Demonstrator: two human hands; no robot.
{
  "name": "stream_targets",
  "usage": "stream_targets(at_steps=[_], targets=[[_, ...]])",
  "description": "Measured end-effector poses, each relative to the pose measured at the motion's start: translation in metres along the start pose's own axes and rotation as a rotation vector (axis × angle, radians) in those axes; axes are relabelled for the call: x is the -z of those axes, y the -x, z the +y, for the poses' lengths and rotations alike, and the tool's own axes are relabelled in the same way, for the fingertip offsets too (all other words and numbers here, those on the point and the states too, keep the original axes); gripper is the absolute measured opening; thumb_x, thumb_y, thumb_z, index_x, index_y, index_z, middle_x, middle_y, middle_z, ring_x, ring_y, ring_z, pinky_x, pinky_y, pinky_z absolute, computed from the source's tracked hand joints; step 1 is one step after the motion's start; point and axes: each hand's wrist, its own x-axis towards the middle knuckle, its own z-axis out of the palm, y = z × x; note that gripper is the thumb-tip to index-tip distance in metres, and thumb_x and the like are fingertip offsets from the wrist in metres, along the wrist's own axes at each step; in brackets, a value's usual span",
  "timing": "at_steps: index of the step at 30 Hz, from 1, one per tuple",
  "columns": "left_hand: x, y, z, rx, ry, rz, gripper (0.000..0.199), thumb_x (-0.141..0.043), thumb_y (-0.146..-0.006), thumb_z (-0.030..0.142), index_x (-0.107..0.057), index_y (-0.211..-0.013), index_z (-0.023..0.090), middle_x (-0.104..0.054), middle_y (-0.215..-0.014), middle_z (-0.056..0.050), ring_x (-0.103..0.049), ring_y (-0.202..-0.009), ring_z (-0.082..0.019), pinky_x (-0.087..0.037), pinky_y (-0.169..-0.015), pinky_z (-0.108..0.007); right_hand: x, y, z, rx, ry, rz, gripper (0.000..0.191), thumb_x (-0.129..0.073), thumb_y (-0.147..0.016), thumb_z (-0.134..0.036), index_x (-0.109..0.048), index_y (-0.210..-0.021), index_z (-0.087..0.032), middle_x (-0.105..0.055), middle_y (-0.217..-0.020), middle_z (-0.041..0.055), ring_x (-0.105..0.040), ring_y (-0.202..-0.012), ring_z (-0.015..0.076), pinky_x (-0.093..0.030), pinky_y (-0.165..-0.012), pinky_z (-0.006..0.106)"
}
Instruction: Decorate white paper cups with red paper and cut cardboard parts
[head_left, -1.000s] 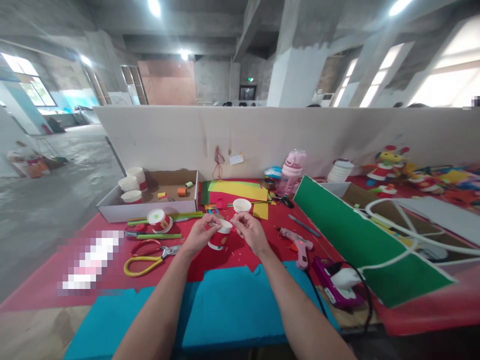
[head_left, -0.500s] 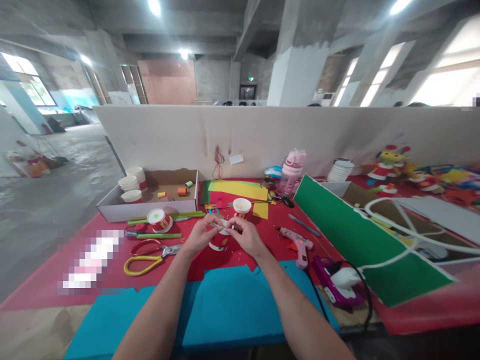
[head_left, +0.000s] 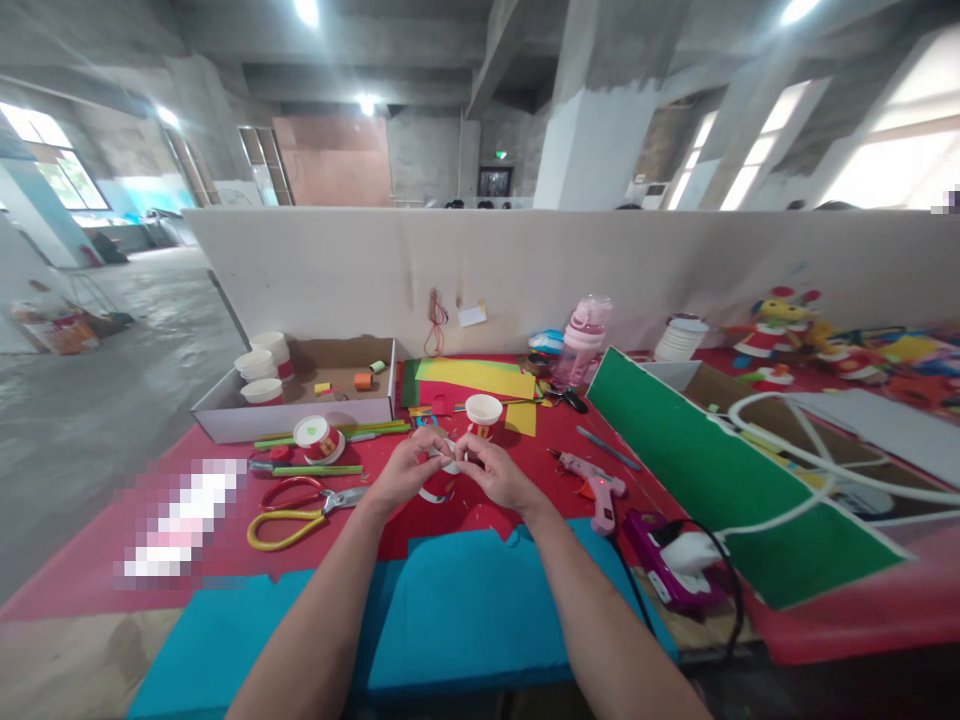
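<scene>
Both hands meet over a red and white paper cup on the red table cover. My left hand is pinched at the cup's left side, and my right hand is pinched at its right. Whatever lies between the fingertips is too small to make out. Just behind them stands another paper cup, open end up. To the left, a cup rests tilted on a white rim. Scissors with red and yellow handles lie left of my left hand.
A pink glue gun lies right, near a purple power strip. Green board leans beyond them. A white-sided box holds cups at back left. Colored paper lies behind; blue foam lines the front edge.
My fingertips have shifted slightly at the cup's top, with both hands still pinched close together. The surrounding things have stayed in place.
</scene>
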Motion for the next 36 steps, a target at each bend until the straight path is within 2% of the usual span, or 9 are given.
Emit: stream_targets(at_steps=[9,13,16,19,22,25,30,33,36], targets=[[0.001,0.001,-0.001,0.073,0.020,0.022,0.017,-0.060,-0.081,0.033,-0.061,-0.080,0.016,-0.059,-0.085,-0.004,-0.053,-0.082,-0.017,-0.040,-0.078,-0.028,-0.006,-0.003,0.000,-0.054,-0.122,0.042,0.014,-0.052,-0.086,-0.032,-0.049,-0.080,-0.020,-0.052,-0.078,0.0001,-0.047,-0.074,0.0141,-0.040,-0.068,0.025],[0.003,0.002,-0.002,0.126,0.092,0.059,0.019,-0.063,-0.078,0.035,-0.061,-0.078,0.016,-0.060,-0.085,-0.004,-0.053,-0.083,-0.017,-0.040,-0.079,-0.028,-0.001,-0.001,-0.004,-0.147,-0.286,0.098,0.021,-0.053,-0.085,-0.040,-0.047,-0.080,-0.021,-0.048,-0.069,-0.0023,-0.040,-0.055,0.0100,-0.035,-0.052,0.022],[0.004,0.002,-0.005,0.192,0.253,0.130,0.021,-0.066,-0.076,0.036,-0.058,-0.078,0.016,-0.060,-0.084,-0.004,-0.054,-0.081,-0.016,-0.041,-0.076,-0.026,0.003,-0.002,0.000,-0.209,-0.439,0.276,0.024,-0.054,-0.084,-0.045,-0.046,-0.081,-0.022,-0.047,-0.065,-0.0041,-0.031,-0.044,0.0070,-0.028,-0.041,0.021],[0.004,0.002,-0.006,0.202,0.445,0.205,0.022,-0.067,-0.076,0.035,-0.056,-0.079,0.016,-0.061,-0.089,-0.005,-0.055,-0.081,-0.015,-0.043,-0.074,-0.025,0.004,-0.005,0.009,-0.204,-0.491,0.435,0.026,-0.064,-0.077,-0.041,-0.048,-0.077,-0.020,-0.054,-0.066,-0.0028,-0.045,-0.051,0.0087,-0.039,-0.048,0.022],[0.003,0.002,-0.009,0.198,0.565,0.275,0.024,-0.068,-0.075,0.035,-0.054,-0.079,0.017,-0.061,-0.094,-0.006,-0.057,-0.082,-0.015,-0.045,-0.075,-0.027,0.003,-0.008,0.019,-0.243,-0.506,0.477,0.028,-0.072,-0.069,-0.037,-0.057,-0.085,-0.019,-0.061,-0.070,-0.0009,-0.058,-0.064,0.0122,-0.048,-0.063,0.026],[0.003,0.002,-0.013,0.210,0.642,0.326,0.029,-0.069,-0.073,0.039,-0.050,-0.080,0.019,-0.061,-0.088,-0.003,-0.058,-0.078,-0.014,-0.047,-0.071,-0.026,0.001,-0.008,0.026,-0.315,-0.522,0.484,0.035,-0.074,-0.066,-0.041,-0.063,-0.089,-0.017,-0.066,-0.074,0.0018,-0.060,-0.065,0.0136,-0.050,-0.066,0.029],[-0.001,0.003,-0.022,0.256,0.725,0.358,0.029,-0.066,-0.077,0.041,-0.046,-0.079,0.020,-0.053,-0.070,0.004,-0.048,-0.055,-0.007,-0.042,-0.055,-0.019,-0.011,-0.008,0.027,-0.425,-0.572,0.456,0.038,-0.072,-0.067,-0.053,-0.059,-0.068,-0.016,-0.061,-0.060,0.0006,-0.056,-0.054,0.0125,-0.047,-0.053,0.025],[-0.007,0.003,-0.021,0.258,0.786,0.348,0.027,-0.067,-0.077,0.038,-0.047,-0.078,0.020,-0.053,-0.070,0.005,-0.045,-0.052,-0.005,-0.040,-0.052,-0.017,-0.024,-0.007,0.021,-0.446,-0.799,0.333,0.041,-0.063,-0.074,-0.059,-0.060,-0.085,-0.020,-0.067,-0.075,0.0032,-0.063,-0.065,0.0165,-0.050,-0.055,0.028],[-0.013,0.001,-0.017,0.227,0.775,0.292,0.024,-0.069,-0.075,0.035,-0.051,-0.079,0.020,-0.059,-0.082,0.001,-0.055,-0.065,-0.008,-0.045,-0.060,-0.019,-0.033,-0.005,0.015,-0.461,-0.894,0.137,0.046,-0.058,-0.078,-0.061,-0.058,-0.103,-0.022,-0.069,-0.087,0.0067,-0.066,-0.074,0.0207,-0.053,-0.059,0.033]])
